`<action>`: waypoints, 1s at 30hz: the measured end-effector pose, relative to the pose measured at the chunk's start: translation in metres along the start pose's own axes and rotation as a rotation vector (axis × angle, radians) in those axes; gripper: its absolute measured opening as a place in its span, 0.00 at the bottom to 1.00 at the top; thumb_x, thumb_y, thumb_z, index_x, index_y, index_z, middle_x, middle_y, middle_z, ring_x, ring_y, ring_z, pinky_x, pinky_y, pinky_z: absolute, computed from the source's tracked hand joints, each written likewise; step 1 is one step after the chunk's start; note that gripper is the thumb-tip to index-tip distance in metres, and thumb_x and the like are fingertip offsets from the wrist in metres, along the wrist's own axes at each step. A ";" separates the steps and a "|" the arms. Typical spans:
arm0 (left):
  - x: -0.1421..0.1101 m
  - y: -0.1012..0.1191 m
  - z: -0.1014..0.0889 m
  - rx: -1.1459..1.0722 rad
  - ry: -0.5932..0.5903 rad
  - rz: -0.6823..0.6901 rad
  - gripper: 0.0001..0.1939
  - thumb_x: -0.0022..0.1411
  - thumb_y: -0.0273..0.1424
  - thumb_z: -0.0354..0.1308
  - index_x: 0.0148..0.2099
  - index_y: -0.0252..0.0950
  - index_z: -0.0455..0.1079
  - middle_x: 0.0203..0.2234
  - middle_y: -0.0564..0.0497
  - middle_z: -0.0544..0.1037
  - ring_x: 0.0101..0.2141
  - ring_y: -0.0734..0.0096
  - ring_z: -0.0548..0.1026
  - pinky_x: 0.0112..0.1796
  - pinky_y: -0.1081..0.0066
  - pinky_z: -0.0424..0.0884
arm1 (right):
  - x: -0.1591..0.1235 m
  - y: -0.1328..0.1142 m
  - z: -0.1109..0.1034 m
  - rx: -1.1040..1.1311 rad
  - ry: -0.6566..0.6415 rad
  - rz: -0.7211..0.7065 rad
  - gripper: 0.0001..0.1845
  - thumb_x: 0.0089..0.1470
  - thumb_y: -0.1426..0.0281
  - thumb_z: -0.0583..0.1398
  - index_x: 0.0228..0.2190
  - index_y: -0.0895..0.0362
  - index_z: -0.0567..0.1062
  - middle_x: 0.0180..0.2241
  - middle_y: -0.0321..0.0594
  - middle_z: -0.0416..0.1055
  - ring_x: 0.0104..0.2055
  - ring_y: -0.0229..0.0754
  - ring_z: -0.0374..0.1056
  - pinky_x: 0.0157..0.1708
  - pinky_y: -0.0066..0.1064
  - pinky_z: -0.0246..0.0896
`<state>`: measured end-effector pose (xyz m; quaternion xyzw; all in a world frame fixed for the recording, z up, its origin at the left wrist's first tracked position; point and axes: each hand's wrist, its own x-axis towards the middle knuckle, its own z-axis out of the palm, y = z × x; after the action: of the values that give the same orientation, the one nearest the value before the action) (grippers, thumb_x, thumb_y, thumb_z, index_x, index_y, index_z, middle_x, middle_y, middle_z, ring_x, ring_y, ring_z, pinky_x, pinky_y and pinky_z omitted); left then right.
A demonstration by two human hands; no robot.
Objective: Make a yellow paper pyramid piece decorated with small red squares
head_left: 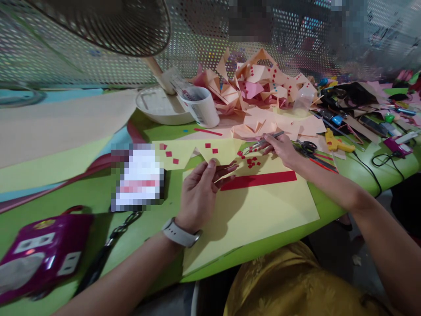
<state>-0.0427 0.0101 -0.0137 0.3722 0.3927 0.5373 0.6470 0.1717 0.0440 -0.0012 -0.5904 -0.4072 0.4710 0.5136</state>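
My left hand [200,191], with a watch [180,234] on its wrist, pinches the lower edge of a cut piece of yellow paper [225,148] between thumb and fingers. Small red squares [208,145] sit on that paper. In my right hand [279,148] is a pair of tweezers [259,144], its tips pointing left near a cluster of loose red squares [251,163]. Whether the tips grip a square is too small to tell. Beneath both hands lies a large yellow sheet [276,206], crossed by a red paper strip [259,180].
A fan [164,105] and a white cup [202,107] stand behind, beside piled folded peach paper [259,79]. Right are scissors [307,147] and a yellow glue gun [335,141]. Left are a phone [140,177], blurred by pixels, and a purple device [49,250] on the green table [161,237].
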 end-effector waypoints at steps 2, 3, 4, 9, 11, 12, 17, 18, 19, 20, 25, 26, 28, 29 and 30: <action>0.000 0.000 0.000 0.006 0.005 -0.003 0.16 0.50 0.42 0.70 0.32 0.36 0.72 0.31 0.47 0.84 0.39 0.54 0.83 0.38 0.60 0.81 | 0.000 0.000 0.000 0.009 -0.022 0.005 0.10 0.63 0.70 0.57 0.31 0.61 0.75 0.22 0.37 0.76 0.20 0.31 0.71 0.21 0.18 0.64; 0.000 0.000 0.000 0.009 0.006 0.000 0.16 0.51 0.42 0.70 0.32 0.36 0.72 0.31 0.47 0.84 0.39 0.53 0.83 0.38 0.60 0.81 | 0.000 0.001 0.000 0.014 -0.026 0.003 0.10 0.63 0.69 0.57 0.31 0.62 0.75 0.22 0.37 0.76 0.20 0.31 0.71 0.20 0.18 0.64; 0.000 -0.001 0.000 0.012 0.005 0.004 0.15 0.52 0.41 0.69 0.32 0.36 0.72 0.31 0.47 0.84 0.39 0.53 0.83 0.38 0.59 0.81 | 0.000 0.001 0.000 0.016 -0.024 0.001 0.11 0.63 0.68 0.58 0.32 0.61 0.75 0.22 0.38 0.76 0.20 0.31 0.71 0.20 0.18 0.63; 0.001 -0.002 -0.001 0.010 -0.009 0.010 0.15 0.52 0.41 0.69 0.33 0.37 0.72 0.32 0.47 0.84 0.42 0.53 0.82 0.41 0.57 0.80 | 0.000 0.000 -0.005 -0.009 0.003 0.016 0.10 0.62 0.69 0.58 0.31 0.62 0.76 0.21 0.37 0.76 0.20 0.31 0.71 0.18 0.17 0.63; 0.001 -0.001 -0.001 0.012 -0.014 0.007 0.15 0.52 0.41 0.70 0.33 0.37 0.72 0.32 0.48 0.84 0.43 0.53 0.82 0.41 0.57 0.80 | 0.000 -0.001 -0.006 -0.023 0.007 0.017 0.10 0.62 0.70 0.58 0.31 0.62 0.76 0.20 0.37 0.75 0.19 0.31 0.70 0.18 0.18 0.62; 0.000 -0.001 -0.001 0.010 -0.017 0.006 0.15 0.52 0.41 0.70 0.32 0.37 0.72 0.32 0.47 0.84 0.43 0.53 0.82 0.41 0.58 0.80 | 0.000 -0.001 -0.006 -0.027 0.009 0.016 0.11 0.62 0.70 0.58 0.30 0.62 0.76 0.20 0.37 0.75 0.19 0.31 0.70 0.18 0.18 0.63; -0.001 0.001 0.000 0.001 -0.010 0.004 0.16 0.50 0.42 0.71 0.32 0.37 0.72 0.31 0.48 0.84 0.43 0.54 0.82 0.41 0.60 0.81 | -0.001 0.001 -0.005 -0.024 -0.002 0.016 0.11 0.62 0.70 0.57 0.31 0.62 0.76 0.19 0.37 0.74 0.19 0.31 0.70 0.18 0.17 0.62; -0.001 0.001 0.001 0.004 -0.008 0.004 0.16 0.49 0.42 0.71 0.32 0.37 0.72 0.30 0.48 0.84 0.43 0.53 0.82 0.41 0.60 0.81 | -0.002 0.002 -0.005 -0.022 -0.008 0.014 0.11 0.62 0.69 0.57 0.31 0.62 0.77 0.19 0.37 0.74 0.19 0.31 0.70 0.17 0.17 0.61; -0.001 0.001 0.001 0.007 -0.006 0.004 0.17 0.49 0.43 0.71 0.32 0.37 0.72 0.30 0.48 0.84 0.43 0.53 0.82 0.41 0.59 0.81 | -0.002 0.002 -0.005 -0.018 -0.015 0.012 0.11 0.62 0.69 0.57 0.32 0.62 0.77 0.19 0.37 0.74 0.19 0.31 0.70 0.16 0.17 0.60; -0.001 0.001 0.001 0.011 -0.005 0.004 0.17 0.48 0.43 0.71 0.32 0.37 0.72 0.30 0.48 0.84 0.43 0.52 0.82 0.41 0.59 0.80 | -0.002 0.003 -0.005 -0.014 -0.024 0.009 0.11 0.62 0.69 0.57 0.33 0.62 0.77 0.20 0.37 0.74 0.19 0.31 0.70 0.16 0.16 0.59; -0.001 0.002 0.001 0.012 -0.004 -0.012 0.18 0.47 0.44 0.72 0.31 0.37 0.72 0.31 0.47 0.84 0.44 0.51 0.81 0.42 0.57 0.80 | -0.001 0.004 -0.005 0.007 -0.022 0.001 0.11 0.62 0.68 0.58 0.34 0.62 0.77 0.22 0.38 0.76 0.19 0.31 0.70 0.15 0.17 0.58; -0.001 0.002 0.001 0.008 0.000 -0.017 0.19 0.46 0.44 0.72 0.31 0.37 0.72 0.31 0.47 0.84 0.44 0.51 0.81 0.42 0.57 0.80 | -0.001 0.004 -0.005 0.006 -0.024 0.003 0.12 0.62 0.68 0.57 0.34 0.62 0.77 0.22 0.38 0.76 0.19 0.31 0.71 0.16 0.17 0.58; -0.001 0.003 0.002 0.003 0.006 -0.027 0.20 0.45 0.44 0.73 0.31 0.37 0.72 0.30 0.48 0.84 0.44 0.51 0.81 0.42 0.58 0.80 | -0.002 0.004 -0.005 0.003 -0.038 0.006 0.12 0.63 0.68 0.57 0.34 0.62 0.77 0.23 0.38 0.76 0.20 0.31 0.71 0.17 0.18 0.60; -0.001 0.003 0.002 0.001 0.008 -0.029 0.20 0.44 0.44 0.73 0.31 0.37 0.72 0.30 0.48 0.84 0.44 0.51 0.81 0.42 0.58 0.80 | -0.002 0.003 -0.004 0.000 -0.044 0.005 0.12 0.63 0.68 0.57 0.34 0.62 0.77 0.23 0.38 0.76 0.20 0.31 0.71 0.18 0.18 0.61; -0.001 0.003 0.002 0.001 0.010 -0.029 0.21 0.43 0.45 0.74 0.31 0.37 0.72 0.30 0.48 0.84 0.44 0.51 0.81 0.43 0.58 0.80 | -0.002 0.003 -0.004 -0.003 -0.046 0.002 0.12 0.63 0.68 0.57 0.34 0.62 0.77 0.23 0.38 0.76 0.21 0.31 0.71 0.19 0.18 0.62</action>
<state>-0.0418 0.0099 -0.0095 0.3640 0.4016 0.5297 0.6524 0.1752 0.0404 -0.0039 -0.5806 -0.4190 0.4843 0.5029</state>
